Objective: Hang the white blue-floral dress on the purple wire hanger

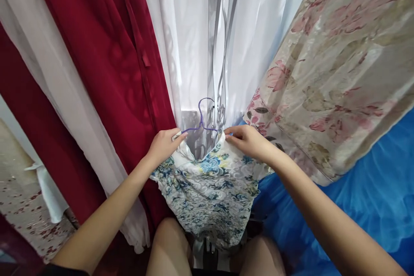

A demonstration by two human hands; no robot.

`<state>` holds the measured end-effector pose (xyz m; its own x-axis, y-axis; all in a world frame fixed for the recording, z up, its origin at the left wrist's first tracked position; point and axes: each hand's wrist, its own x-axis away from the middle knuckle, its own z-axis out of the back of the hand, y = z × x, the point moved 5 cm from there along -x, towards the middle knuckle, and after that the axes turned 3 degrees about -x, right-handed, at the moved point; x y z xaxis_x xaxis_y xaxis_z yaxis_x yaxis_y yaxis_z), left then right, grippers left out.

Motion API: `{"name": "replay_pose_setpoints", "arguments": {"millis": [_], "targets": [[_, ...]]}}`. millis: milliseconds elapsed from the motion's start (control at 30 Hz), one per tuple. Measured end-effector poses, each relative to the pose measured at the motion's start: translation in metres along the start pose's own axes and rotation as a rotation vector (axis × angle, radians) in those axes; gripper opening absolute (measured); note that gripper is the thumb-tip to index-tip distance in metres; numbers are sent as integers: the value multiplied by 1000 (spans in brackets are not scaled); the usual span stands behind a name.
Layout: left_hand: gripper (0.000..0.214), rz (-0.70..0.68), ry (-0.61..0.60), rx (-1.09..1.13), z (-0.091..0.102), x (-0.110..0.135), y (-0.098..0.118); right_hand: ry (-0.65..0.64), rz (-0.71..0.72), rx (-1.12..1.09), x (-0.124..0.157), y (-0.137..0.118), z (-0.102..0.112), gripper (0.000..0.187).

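Note:
A floral blouse (207, 189) in white, blue and yellow hangs in front of me on a purple wire hanger (201, 124). My left hand (164, 144) pinches its left shoulder where the cloth meets the hanger's arm. On the other shoulder, my right hand (244, 140) has thumb and fingers closed on the fabric near the neckline. The hanger's hook points up between my hands, in front of white cloth. Below, the blouse drapes down between my knees.
Long red cloth (106, 51) and pale cloth (61, 64) hang at the left. White fabric (258, 17) with grey ribbons (223, 30) hangs behind the hanger. At the right are a beige floral garment (339, 69) and bright blue ruffled fabric (365, 194).

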<state>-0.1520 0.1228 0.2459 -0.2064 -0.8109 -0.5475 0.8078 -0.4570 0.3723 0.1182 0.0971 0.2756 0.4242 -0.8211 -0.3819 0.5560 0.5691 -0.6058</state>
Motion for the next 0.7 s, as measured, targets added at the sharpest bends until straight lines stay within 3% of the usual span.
{"name": "replay_pose_setpoints", "arguments": {"millis": [100, 167, 300, 433, 500, 600, 667, 700], "targets": [[48, 51, 131, -79, -3, -5, -9, -12, 59, -12, 0, -20, -10, 21], [47, 66, 175, -93, -6, -9, -9, 41, 52, -43, -2, -18, -10, 17], [51, 81, 42, -105, -6, -23, -4, 106, -3, -20, -16, 1, 2, 15], [54, 107, 21, -97, 6, -33, -14, 148, 30, 148, -23, -10, 8, 18], [53, 120, 94, -47, 9, -29, -24, 33, 36, 91, -15, -24, 1, 16], [58, 228, 230, 186, 2, -10, -42, -406, 95, -250, 16, -46, -26, 31], [66, 268, 191, 406, -10, 6, -43, -596, 131, -452, 40, -52, -39, 41], [70, 252, 117, 501, -18, 14, -36, -585, 129, -496, 47, -48, -43, 42]]}}
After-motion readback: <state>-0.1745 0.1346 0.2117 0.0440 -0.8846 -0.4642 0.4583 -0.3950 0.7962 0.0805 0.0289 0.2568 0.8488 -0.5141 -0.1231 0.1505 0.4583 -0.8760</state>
